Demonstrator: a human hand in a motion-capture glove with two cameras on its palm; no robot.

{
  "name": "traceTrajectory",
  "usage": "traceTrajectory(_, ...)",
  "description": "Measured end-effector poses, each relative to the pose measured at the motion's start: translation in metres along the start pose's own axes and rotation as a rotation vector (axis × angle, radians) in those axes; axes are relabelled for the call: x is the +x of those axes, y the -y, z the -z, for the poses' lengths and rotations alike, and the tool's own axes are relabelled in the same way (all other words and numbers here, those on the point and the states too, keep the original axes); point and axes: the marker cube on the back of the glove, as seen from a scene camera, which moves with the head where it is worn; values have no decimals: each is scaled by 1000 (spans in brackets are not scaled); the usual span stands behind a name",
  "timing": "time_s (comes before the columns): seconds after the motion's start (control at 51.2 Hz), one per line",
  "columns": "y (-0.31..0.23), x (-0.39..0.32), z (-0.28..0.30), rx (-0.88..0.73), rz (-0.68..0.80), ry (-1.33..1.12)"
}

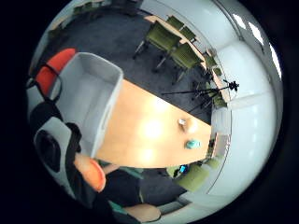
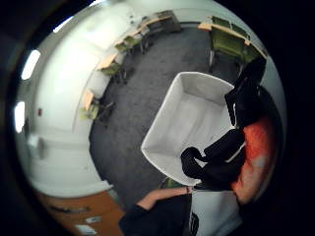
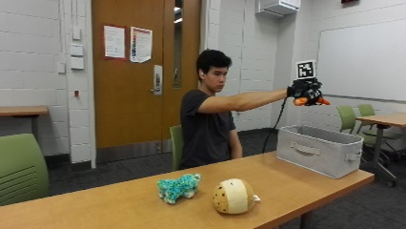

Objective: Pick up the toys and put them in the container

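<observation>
In the outside view my gloved right hand is held out high above the grey fabric container at the table's right end. It grips an orange toy, whose ends stick out below the fingers. The orange toy shows against the gloved fingers over the container's bare inside. The little finger side view shows the orange toy and the container as well. A teal plush toy and a round cream toy lie on the wooden table, far from the hand.
The container stands near the table's right edge. Green chairs and another table stand around. A tripod stands on the carpet beyond the table.
</observation>
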Motion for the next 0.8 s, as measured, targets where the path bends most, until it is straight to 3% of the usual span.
traceTrajectory(0.078, 11, 41, -15, -12, 84, 36)
traceTrajectory(0.156, 22, 40, -24, -33, 23, 114)
traceTrajectory(0.293, 23, 40, -42, -49, 1, 32)
traceTrajectory(0.41, 16, 57, -50, -70, 141, -21)
traceTrajectory(0.527, 16, 46, -47, -67, -61, -43)
traceTrajectory(0.625, -5, -16, -32, -26, 115, 79)
traceTrajectory(0.703, -8, 16, -31, 2, -29, -57)
traceTrajectory(0.801, -30, 35, -17, 12, 136, 135)
